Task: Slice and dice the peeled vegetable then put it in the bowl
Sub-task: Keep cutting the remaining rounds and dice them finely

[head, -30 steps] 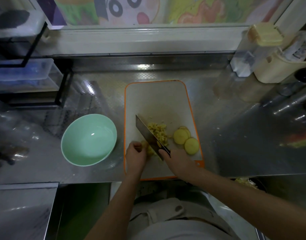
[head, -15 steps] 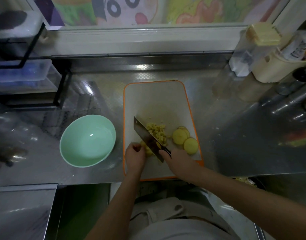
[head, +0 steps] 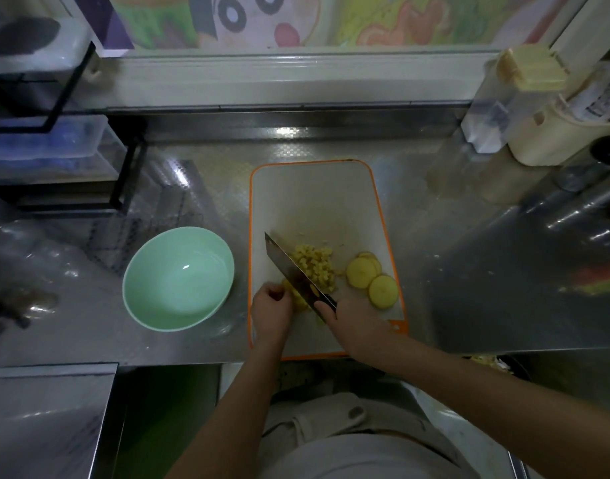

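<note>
- Steel counter [head: 452, 257]: runs the full width. Bare stretch right of the board.
- Black wire rack [head: 123, 181]: far left, plastic tubs on it, well apart from the board.
- Cutting board [head: 310, 202]: white with an orange rim, centre of counter, long side running away from the person. Far half is bare. Near end sits at the counter's front edge.
- Mint bowl [head: 179, 271]: on the counter just left of the board's rim.
- Clear pitcher [head: 486, 108] and cream caddy [head: 556, 133]: far right corner, well apart from the work.
- Cleaver [head: 289, 271]: blade diagonal, tip pointing far-left, standing between the left hand and the diced pile.
- Right hand [head: 355, 323]: wrapped round the cleaver handle.
- Left hand [head: 270, 311]: fingers curled, pinning the uncut piece [head: 296, 299] on the blade's left side. Piece is mostly hidden by hand and blade.
- Diced pile [head: 315, 267]: on the board, against the blade's right side.
- Round slices [head: 372, 281]: overlapping, right of the pile, near the board's right rim. Nearest one is just beside the right hand.
</note>
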The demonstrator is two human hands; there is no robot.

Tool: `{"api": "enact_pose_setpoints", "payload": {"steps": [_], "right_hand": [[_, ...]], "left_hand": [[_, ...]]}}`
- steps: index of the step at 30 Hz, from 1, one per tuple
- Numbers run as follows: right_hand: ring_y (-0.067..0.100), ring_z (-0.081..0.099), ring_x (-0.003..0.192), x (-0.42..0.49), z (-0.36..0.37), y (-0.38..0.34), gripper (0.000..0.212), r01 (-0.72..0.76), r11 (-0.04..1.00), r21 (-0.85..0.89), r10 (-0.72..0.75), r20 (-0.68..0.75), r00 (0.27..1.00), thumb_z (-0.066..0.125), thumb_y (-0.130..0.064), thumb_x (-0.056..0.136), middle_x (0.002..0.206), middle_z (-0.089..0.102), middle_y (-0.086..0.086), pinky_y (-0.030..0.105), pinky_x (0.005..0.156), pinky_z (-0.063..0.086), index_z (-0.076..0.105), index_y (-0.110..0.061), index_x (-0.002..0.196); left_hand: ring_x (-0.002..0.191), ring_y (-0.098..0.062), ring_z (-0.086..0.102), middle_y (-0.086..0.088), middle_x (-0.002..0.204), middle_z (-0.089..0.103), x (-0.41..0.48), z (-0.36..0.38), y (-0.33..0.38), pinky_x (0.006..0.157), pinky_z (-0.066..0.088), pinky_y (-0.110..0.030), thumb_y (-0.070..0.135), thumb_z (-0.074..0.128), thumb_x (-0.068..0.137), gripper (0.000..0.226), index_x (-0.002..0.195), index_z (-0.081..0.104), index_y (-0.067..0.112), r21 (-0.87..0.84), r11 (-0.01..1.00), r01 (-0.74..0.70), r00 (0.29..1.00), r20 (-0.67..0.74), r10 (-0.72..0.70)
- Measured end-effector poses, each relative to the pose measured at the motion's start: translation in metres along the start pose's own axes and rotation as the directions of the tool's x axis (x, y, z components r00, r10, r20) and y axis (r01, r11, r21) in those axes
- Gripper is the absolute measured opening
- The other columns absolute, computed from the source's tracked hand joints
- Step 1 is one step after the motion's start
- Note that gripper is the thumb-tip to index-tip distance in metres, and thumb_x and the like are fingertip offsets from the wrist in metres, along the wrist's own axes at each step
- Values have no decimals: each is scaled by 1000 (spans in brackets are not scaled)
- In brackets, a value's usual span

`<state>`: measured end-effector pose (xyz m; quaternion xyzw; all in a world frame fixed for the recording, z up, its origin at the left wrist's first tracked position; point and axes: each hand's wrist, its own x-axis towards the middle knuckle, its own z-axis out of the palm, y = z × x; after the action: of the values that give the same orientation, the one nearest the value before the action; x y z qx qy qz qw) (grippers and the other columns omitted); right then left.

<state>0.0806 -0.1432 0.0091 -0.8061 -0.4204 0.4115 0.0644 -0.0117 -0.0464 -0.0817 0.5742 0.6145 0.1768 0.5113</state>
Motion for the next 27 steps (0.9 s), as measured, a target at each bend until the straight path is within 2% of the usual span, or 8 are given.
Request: {"api": "enact_pose_setpoints", "payload": {"steps": [2, 4, 7, 10, 13, 21, 24, 27], "right_hand": [[10, 49, 70, 5, 1, -2, 44, -37, 992, 117, 43, -43, 998, 28, -27, 103, 81, 52, 6, 26, 53, 40, 43, 3, 131], [8, 35, 56, 10, 2, 1, 56, -4, 995, 99, 10, -60, 998, 27, -40, 102, 65, 41, 0, 23, 52, 38, 56, 7, 105], [9, 40, 59, 12, 3, 1, 53, -1, 999, 39, 3, -37, 999, 26, -38, 102, 69, 45, 2, 23, 50, 28, 55, 4, 115], [14, 51, 71, 11, 7, 3, 44, -16, 998, -53, 12, -68, 998, 25, -29, 104, 91, 51, 11, 25, 47, 26, 26, -13, 145], [7, 34, 55, 18, 7, 10, 76, 75, 997, -5, -75, -59, 995, 10, -67, 76, 67, 40, -2, 23, 48, 35, 53, -15, 110], [6, 37, 58, 28, 14, 12, 74, 178, 979, -98, -183, -51, 982, 4, -71, 60, 66, 41, -3, 20, 52, 32, 48, -26, 98], [18, 55, 86, 28, 17, 8, 46, -6, 1000, -22, 5, -41, 999, 26, -39, 101, 102, 53, 11, 27, 48, 29, 27, -21, 144], [30, 53, 106, 30, 17, 13, 63, -32, 991, -133, 23, -68, 997, 30, 1, 99, 123, 44, 22, 26, 49, 20, -5, -10, 150]], "left_hand": [[77, -18, 56, -1, 78, 59, 0, 0, 1, 69, 48, -31, 15, 56, 86, 4, 84, 60, 15, 14, 1000, 8, 1000, 1, -8], [78, -18, 57, -3, 81, 60, 0, -1, 0, 66, 48, -29, 15, 56, 86, 4, 86, 60, 14, 22, 1000, 9, 1000, 6, -9], [75, -14, 56, -1, 79, 60, -1, -1, -1, 58, 41, -25, 19, 57, 86, 7, 88, 61, 13, 38, 999, -16, 1000, 13, 15], [72, -11, 54, 2, 76, 57, -1, -2, 0, 55, 38, -24, 20, 58, 86, 6, 86, 59, 14, 32, 999, -27, 1000, 9, 27], [72, -13, 54, 1, 76, 57, 0, -2, 2, 55, 38, -24, 20, 58, 86, 7, 86, 59, 13, 37, 999, -26, 999, 25, 25], [77, -21, 56, -3, 77, 57, 3, -3, 4, 64, 41, -27, 14, 57, 85, 2, 83, 57, 15, 71, 997, -7, 999, 43, 4], [77, -22, 57, -2, 76, 57, 4, -2, 3, 65, 43, -29, 14, 57, 84, 3, 82, 56, 16, 80, 997, 7, 999, 38, -10], [77, -21, 57, -2, 78, 58, 5, -1, 2, 67, 46, -31, 15, 57, 84, 4, 82, 56, 18, 95, 996, -2, 999, 36, -2]]}}
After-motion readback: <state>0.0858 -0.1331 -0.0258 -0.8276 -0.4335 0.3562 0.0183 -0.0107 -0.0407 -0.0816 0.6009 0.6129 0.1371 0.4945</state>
